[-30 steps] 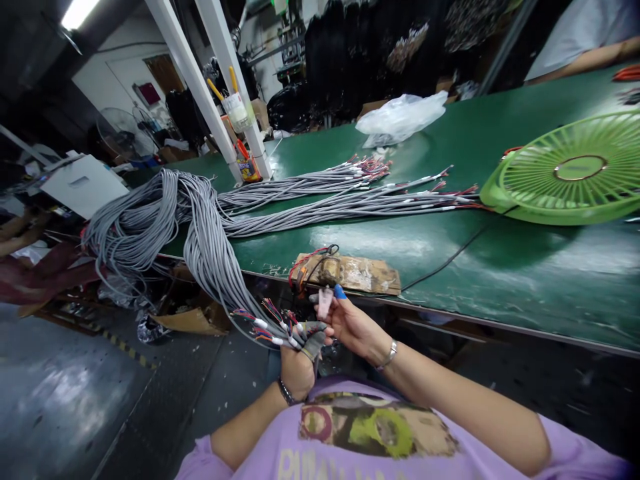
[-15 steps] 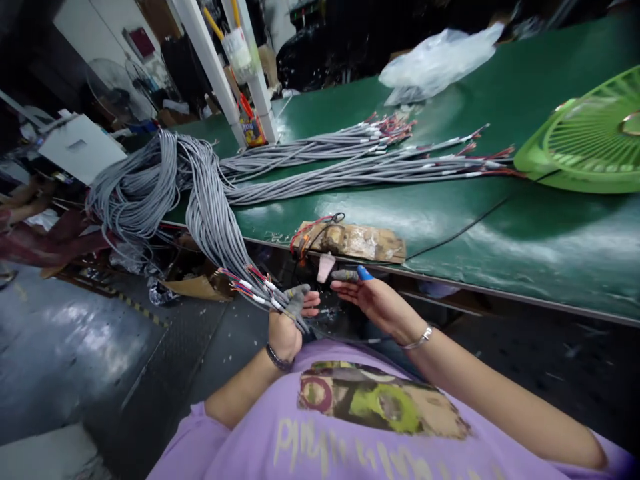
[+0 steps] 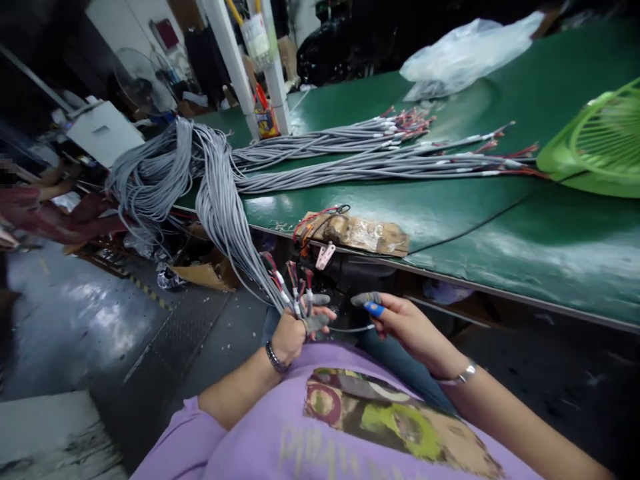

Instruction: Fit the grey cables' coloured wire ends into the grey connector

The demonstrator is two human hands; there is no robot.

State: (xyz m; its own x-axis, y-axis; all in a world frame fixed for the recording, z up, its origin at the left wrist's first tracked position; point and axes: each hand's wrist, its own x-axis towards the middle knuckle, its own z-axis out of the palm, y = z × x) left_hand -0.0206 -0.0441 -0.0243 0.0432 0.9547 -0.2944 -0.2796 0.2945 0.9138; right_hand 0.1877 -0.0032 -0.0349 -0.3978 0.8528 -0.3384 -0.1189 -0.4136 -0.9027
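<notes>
My left hand [image 3: 293, 333] is closed around the ends of a bundle of grey cables [image 3: 220, 193]. White-banded tips with stripped coloured wires [image 3: 295, 283] stick up above its fingers, which wear grey finger covers. To the right, my right hand [image 3: 405, 327] has its lower fingers curled and its thumb close to the index finger. Its index finger has a grey cover and its thumb a blue wrap. A single grey cable [image 3: 350, 330] runs from the left hand to the curled fingers of the right, where its end is partly hidden.
The green table [image 3: 475, 227] bears more grey cables [image 3: 325, 170], a clear plastic bag [image 3: 470, 57] and a green fan [image 3: 600, 143]. At its edge lie a wooden block [image 3: 370, 235] with wires and a pink clip [image 3: 326, 256]. Another person's arm [image 3: 55, 183] shows at far left.
My left hand has turned the cable tips from pointing left to pointing upward. The fingers of my right hand have curled in, and the hand has shifted right. The camera view has shifted slightly.
</notes>
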